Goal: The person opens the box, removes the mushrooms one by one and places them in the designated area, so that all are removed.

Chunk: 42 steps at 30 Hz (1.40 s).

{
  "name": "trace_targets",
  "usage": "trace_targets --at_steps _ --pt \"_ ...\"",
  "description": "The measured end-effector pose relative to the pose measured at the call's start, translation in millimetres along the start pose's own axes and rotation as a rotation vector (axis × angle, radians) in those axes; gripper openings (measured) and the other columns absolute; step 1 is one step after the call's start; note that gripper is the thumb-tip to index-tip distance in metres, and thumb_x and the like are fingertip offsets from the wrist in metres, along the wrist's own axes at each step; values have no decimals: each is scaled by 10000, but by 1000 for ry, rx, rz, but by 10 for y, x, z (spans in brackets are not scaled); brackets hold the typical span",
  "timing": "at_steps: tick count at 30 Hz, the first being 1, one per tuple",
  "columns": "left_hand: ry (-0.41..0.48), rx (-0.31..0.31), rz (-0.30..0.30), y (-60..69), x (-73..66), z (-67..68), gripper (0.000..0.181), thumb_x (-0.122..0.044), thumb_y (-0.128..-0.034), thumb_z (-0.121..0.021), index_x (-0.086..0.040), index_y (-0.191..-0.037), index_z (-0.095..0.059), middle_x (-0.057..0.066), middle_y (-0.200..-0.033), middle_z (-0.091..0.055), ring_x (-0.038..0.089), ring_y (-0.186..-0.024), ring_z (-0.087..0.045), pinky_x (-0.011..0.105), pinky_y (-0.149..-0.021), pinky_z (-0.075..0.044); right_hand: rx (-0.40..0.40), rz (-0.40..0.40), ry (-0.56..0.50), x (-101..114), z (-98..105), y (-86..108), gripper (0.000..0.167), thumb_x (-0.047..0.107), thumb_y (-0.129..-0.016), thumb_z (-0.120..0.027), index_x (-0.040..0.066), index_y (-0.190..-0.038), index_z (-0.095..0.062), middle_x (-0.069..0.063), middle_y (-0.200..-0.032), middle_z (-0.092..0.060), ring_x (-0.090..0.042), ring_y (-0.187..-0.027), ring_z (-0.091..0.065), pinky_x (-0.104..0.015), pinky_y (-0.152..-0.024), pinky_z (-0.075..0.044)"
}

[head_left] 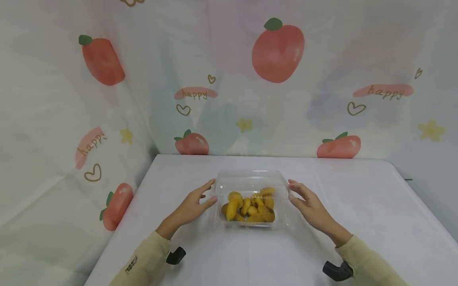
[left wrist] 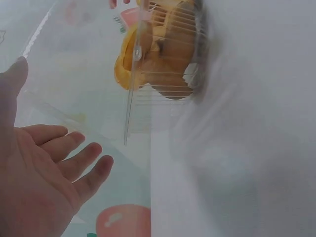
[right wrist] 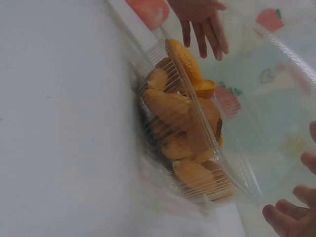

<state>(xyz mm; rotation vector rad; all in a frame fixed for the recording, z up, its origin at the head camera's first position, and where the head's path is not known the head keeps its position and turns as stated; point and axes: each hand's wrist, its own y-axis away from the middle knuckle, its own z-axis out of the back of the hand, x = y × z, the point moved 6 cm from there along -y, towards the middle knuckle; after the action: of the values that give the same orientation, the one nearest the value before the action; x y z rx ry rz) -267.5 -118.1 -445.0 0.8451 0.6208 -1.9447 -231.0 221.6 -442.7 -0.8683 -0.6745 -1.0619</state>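
A clear plastic clamshell box [head_left: 220, 221] stands on the table with its lid [head_left: 250, 175] raised at the back. Inside lie several yellow-brown pieces [head_left: 262, 212], some mushroom-shaped with a stem and cap; their exact kind is unclear. My left hand [head_left: 189, 208] is at the lid's left edge, its fingers extended and spread from the thumb. On the other side, my right hand [head_left: 316, 210] is at the lid's right edge with fingers loosely extended. In the left wrist view, the left thumb [left wrist: 19, 74] is near the lid's rim; whether it touches is unclear.
A white-covered table [head_left: 200, 258] lies under the box. Behind and to the left hangs a cloth backdrop [head_left: 229, 47] printed with red fruit, hearts and "happy". Black curved pieces [head_left: 176, 255] stick out from both sleeve cuffs.
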Motion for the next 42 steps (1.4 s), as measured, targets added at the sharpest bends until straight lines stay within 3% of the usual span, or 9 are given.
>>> trace_targets --at_steps 3,10,15,18,23,28,31,37,42 --pt "44 -19 -33 -98 -18 94 644 -286 -1030 -591 -59 -1578 -339 164 -1604 -408 386 -1418 -472 557 -1111 -457 3 -6 -8 16 35 -117 294 125 -1067 -500 -52 -1302 -507 -293 -1552 -397 -493 -1383 -441 -484 -1055 -488" --pt "129 -37 1 -267 47 187 553 -280 -1059 -538 -10 -1528 -419 182 -1562 -464 377 -1383 -518 549 -1134 -435 11 -22 -55 27 115 -264 391 145 -1071 -501 -99 -1373 -450 -323 -1477 -454 -526 -1345 -485 -66 -970 -451" --pt "165 -25 5 -379 67 156 587 -305 -1070 -514 -24 -1561 -358 158 -1611 -398 374 -1414 -491 544 -1165 -396 -11 2 -70 12 143 -303 437 132 -1062 -516 -80 -1431 -415 -310 -1493 -447 -113 -1275 -595 -45 -949 -446" --pt "211 -4 -15 -425 45 141 605 -260 -1069 -520 -43 -1589 -297 142 -1654 -318 400 -1442 -449 548 -1167 -390 -18 19 -73 13 149 -328 504 123 -1055 -530 -62 -1495 -368 -306 -1521 -426 3 -1257 -550 -38 -948 -438" --pt "228 17 -36 -504 35 143 660 -226 -1065 -528 -74 -1620 -205 121 -1695 -214 428 -1480 -376 585 -1177 -362 -4 -11 -73 6 165 -408 583 128 -1053 -533 -58 -1553 -297 -304 -1580 -355 -435 -1385 -481 -14 -952 -405" --pt "229 14 -47 -612 78 188 692 -224 -1064 -528 -100 -1634 -155 99 -1714 -145 462 -1521 -264 636 -1185 -314 25 -43 -64 -19 165 -533 664 147 -1042 -559 27 -1604 -228 -300 -1624 -269 -534 -1462 -310 -467 -1208 -359" --pt "271 4 -40 -665 88 214 695 -188 -1059 -530 -104 -1635 -150 118 -1709 -157 453 -1531 -245 643 -1202 -275 41 -62 -80 -39 134 -584 738 159 -1034 -574 105 -1635 -148 -312 -1633 -228 -556 -1488 -227 -723 -1169 -215" --pt "391 26 -16 -766 138 161 697 -159 -1060 -522 -184 -1643 -141 183 -1665 -267 436 -1523 -278 570 -1218 -310 58 -115 -104 -105 81 -613 857 194 -1040 -568 249 -1643 39 -307 -1637 -228 -550 -1497 -217 -740 -1154 -231" --pt "469 9 32 -817 184 131 662 -198 -1072 -499 -232 -1641 -161 185 -1633 -337 424 -1507 -324 565 -1207 -336 47 -149 -145 -175 71 -642 867 229 -1054 -547 255 -1635 96 -292 -1644 -230 -541 -1493 -246 -693 -1173 -261"
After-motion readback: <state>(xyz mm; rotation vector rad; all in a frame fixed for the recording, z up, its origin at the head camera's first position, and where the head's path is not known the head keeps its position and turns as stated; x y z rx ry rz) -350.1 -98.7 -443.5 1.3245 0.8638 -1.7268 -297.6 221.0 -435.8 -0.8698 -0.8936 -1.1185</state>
